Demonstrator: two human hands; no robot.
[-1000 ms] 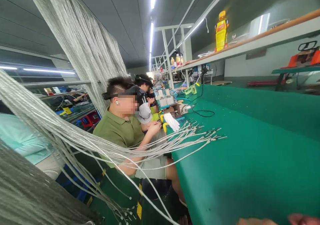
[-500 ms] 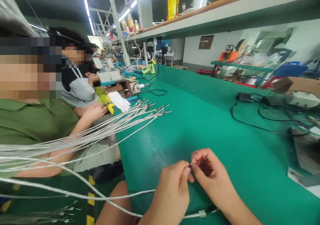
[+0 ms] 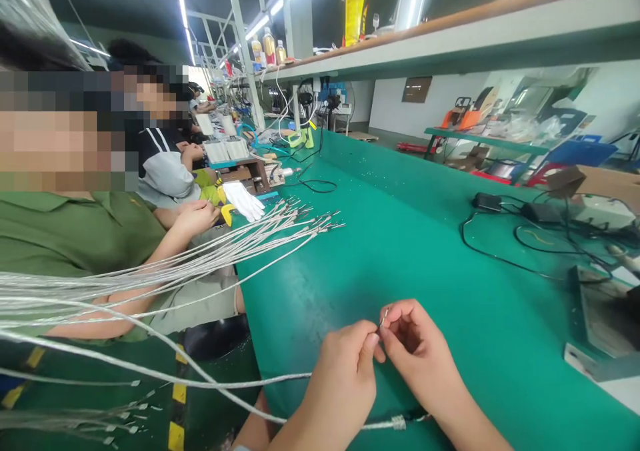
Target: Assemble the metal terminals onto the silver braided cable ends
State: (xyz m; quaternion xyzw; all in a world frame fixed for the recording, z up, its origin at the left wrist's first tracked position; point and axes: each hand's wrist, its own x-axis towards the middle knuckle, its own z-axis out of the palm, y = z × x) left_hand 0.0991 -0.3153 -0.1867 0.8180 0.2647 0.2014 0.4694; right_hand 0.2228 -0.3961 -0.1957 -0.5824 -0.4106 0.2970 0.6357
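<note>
My left hand (image 3: 347,364) is closed, thumb and index pinching thin wires near the front of the table. My right hand (image 3: 415,341) pinches a thin wire end (image 3: 383,319) right beside the left fingertips; its other fingers are curled. One pale sheathed cable (image 3: 280,379) runs in from the left and disappears behind my left hand. A second cable (image 3: 377,425) passes beneath my left wrist, and its stripped end with dark thin wires lies under my right forearm. How the fingers grip the wires is partly hidden.
A bundle of pale cables (image 3: 260,237) lies across the green table (image 3: 400,251), ends on its left part. Beside it sits a co-worker in a green shirt (image 3: 95,231). White gloves (image 3: 243,201), black adapters (image 3: 487,202) with cords, and a metal device (image 3: 607,311) are around. A shelf (image 3: 450,34) hangs above.
The view has shifted slightly. Both hands keep the same pinch on the wires, with little visible movement at the fingertips.
</note>
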